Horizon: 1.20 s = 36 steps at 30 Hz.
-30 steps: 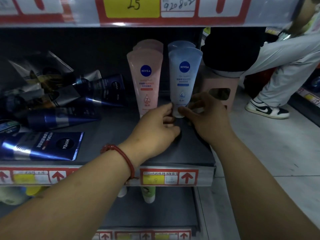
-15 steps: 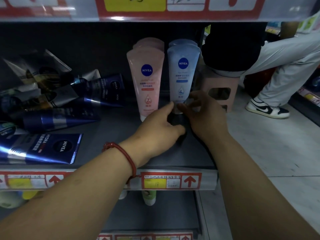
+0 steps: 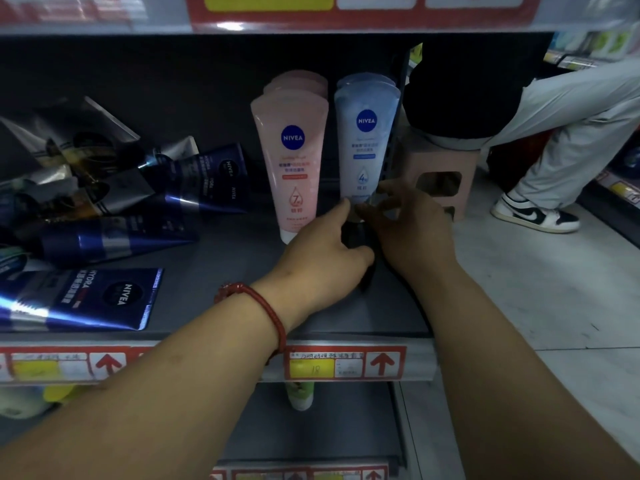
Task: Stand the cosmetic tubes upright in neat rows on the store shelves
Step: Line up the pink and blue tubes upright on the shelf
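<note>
**Both hands at the foot of the blue tube**

While dark blue tubes [image 3: 114,237] lie in a jumble at the shelf's [image 3: 214,271] left end, a pink tube [image 3: 292,161] stands upright on its cap near the middle, others lined up behind it. Just beside it to the right stands a pale blue tube [image 3: 365,140]. The left hand [image 3: 322,261], a red bracelet [image 3: 256,306] at its wrist, and the right hand [image 3: 412,230] meet at this tube's base, fingertips pinching its lower end from either side.
</note>
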Motion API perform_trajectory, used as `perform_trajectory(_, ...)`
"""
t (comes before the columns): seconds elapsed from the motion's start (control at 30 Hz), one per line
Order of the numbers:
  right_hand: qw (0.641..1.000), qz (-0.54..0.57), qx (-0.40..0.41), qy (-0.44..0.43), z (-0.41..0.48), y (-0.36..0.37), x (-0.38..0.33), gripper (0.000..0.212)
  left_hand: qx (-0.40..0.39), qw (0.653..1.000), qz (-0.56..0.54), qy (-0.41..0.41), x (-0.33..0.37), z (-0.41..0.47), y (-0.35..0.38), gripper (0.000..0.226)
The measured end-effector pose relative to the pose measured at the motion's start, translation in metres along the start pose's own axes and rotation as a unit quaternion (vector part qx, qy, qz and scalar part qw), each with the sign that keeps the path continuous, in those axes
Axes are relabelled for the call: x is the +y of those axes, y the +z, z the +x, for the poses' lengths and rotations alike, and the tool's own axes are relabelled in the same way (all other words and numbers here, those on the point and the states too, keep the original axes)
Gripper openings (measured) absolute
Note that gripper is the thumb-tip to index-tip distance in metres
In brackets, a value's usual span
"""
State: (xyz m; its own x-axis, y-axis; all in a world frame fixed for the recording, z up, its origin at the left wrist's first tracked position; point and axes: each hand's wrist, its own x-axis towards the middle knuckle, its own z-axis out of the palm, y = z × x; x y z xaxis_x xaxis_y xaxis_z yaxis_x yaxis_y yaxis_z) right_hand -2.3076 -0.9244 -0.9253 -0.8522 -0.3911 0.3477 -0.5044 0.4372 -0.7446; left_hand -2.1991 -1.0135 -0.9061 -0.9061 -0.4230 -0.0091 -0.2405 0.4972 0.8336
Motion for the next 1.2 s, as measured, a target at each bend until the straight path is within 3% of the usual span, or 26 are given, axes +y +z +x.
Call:
perform_trajectory(0.2,1.000,-0.007,-0.007,0.007,-0.009,-0.012,-0.003,0.041,-0.054,0.998,0.007,-0.021,0.004,-0.013,-0.015,0.057)
perform_trajectory(0.3,0.999,-0.022,-0.032,0.002,-0.017,-0.023,-0.014,0.031,0.022,0.998,-0.050,-0.029,-0.003,-0.034,-0.030,0.039)
perform_trajectory(0.37,0.999,-0.006,-0.046,0.001,-0.022,-0.026,-0.026,0.030,0.109,0.994,-0.014,-0.019,-0.011,-0.052,-0.041,0.029)
perform_trajectory(0.47,0.987,0.123,-0.093,0.050,-0.031,-0.019,-0.049,0.038,0.158,0.985,0.063,-0.006,-0.016,-0.066,-0.053,0.044)
perform_trajectory(0.57,0.977,0.173,-0.094,0.080,-0.036,-0.002,-0.058,0.043,0.072,0.994,0.071,-0.041,-0.019,-0.060,-0.055,0.074)
perform_trajectory(0.73,0.971,0.203,-0.103,0.079,-0.042,0.009,-0.057,0.027,-0.001,0.997,0.030,-0.076,-0.025,-0.048,-0.056,0.099)
perform_trajectory(1.2,0.966,0.220,-0.122,0.057,-0.042,0.010,-0.054,0.031,-0.012,0.995,-0.007,-0.096,-0.035,-0.034,-0.056,0.099)
